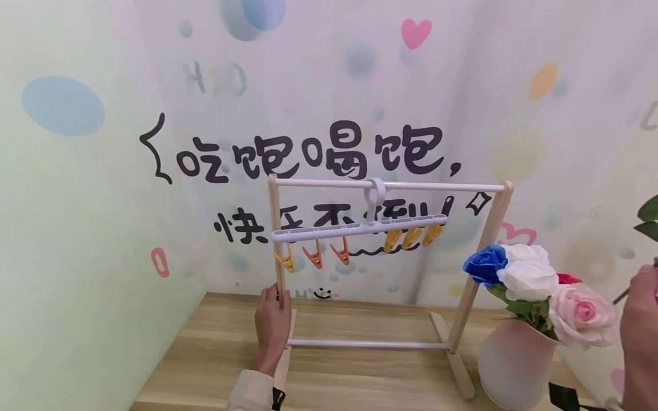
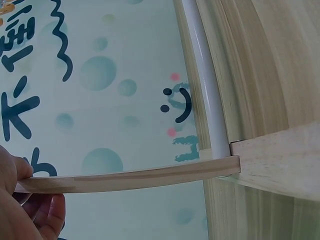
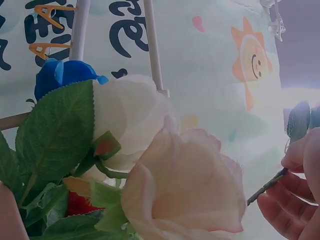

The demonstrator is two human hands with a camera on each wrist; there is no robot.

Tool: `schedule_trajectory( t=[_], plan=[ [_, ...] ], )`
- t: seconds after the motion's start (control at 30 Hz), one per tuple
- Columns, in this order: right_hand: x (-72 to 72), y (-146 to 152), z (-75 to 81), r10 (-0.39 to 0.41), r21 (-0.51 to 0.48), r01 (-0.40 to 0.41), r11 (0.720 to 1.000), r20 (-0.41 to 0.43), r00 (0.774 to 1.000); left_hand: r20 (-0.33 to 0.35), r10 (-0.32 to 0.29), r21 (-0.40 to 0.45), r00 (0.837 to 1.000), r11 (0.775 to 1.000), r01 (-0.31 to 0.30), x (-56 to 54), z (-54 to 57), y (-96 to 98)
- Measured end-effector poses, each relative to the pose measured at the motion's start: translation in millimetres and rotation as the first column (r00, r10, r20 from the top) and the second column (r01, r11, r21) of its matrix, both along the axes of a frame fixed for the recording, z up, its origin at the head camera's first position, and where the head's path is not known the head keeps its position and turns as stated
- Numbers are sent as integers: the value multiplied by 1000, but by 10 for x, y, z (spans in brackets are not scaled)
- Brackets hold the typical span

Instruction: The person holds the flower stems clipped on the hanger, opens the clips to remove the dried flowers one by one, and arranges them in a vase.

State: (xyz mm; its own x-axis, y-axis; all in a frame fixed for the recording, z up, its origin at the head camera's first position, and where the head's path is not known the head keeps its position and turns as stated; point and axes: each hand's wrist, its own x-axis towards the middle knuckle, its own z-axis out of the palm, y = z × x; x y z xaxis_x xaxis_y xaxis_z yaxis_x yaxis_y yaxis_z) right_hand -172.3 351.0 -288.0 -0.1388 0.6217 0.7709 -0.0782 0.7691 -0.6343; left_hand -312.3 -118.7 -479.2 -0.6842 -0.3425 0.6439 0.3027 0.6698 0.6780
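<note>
My left hand [image 1: 272, 325] grips the left upright of a wooden drying rack [image 1: 483, 262]; in the left wrist view thumb and fingers close around that post [image 2: 135, 182]. From the rack's white top bar hangs a white clip hanger [image 1: 329, 231], tilted, with several yellow and orange clips [image 1: 341, 251] below it. At the right edge my right hand [image 1: 640, 337] pinches a thin dark flower stem [image 3: 267, 187] with green leaves [image 1: 649, 220]. The bloom on this stem is hidden. Beside the hand stands a vase [image 1: 514, 365] of blue, white, red and pink artificial roses [image 1: 583, 314].
The rack's feet [image 1: 462, 377] stand on a wood-grain table [image 1: 205, 348], the vase close by its right foot. Behind rises a wall [image 1: 329, 74] printed with black characters and coloured spots. A dark leaf [image 1: 562, 395] shows at the bottom right, below the vase roses.
</note>
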Motion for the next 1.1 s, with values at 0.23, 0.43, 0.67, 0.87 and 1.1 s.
schedule_trajectory(
  t=[0.23, 0.43, 0.67, 0.87, 1.1],
  plan=[
    [-96, -24, -130, 13, -130, -10, 991, 26, 1000, 0, 2, -4, 1000, 1000, -2, -4, -9, 0],
    [-142, 43, -219, 55, -128, -39, 991, 125, 991, -24, 13, -12, 1000, 1000, -14, -7, -25, -1],
    [-171, 154, -299, 150, -174, -110, 979, 234, 961, -42, 19, -19, 999, 1000, -20, -21, -31, -2],
    [-151, 265, -334, 258, -269, -169, 948, 343, 903, -33, 18, -16, 999, 1000, -18, -24, -25, -1],
    [-143, 297, -345, 265, -228, -190, 955, 366, 892, -15, 8, -3, 1000, 1000, -8, -33, -19, 1]
  ],
)
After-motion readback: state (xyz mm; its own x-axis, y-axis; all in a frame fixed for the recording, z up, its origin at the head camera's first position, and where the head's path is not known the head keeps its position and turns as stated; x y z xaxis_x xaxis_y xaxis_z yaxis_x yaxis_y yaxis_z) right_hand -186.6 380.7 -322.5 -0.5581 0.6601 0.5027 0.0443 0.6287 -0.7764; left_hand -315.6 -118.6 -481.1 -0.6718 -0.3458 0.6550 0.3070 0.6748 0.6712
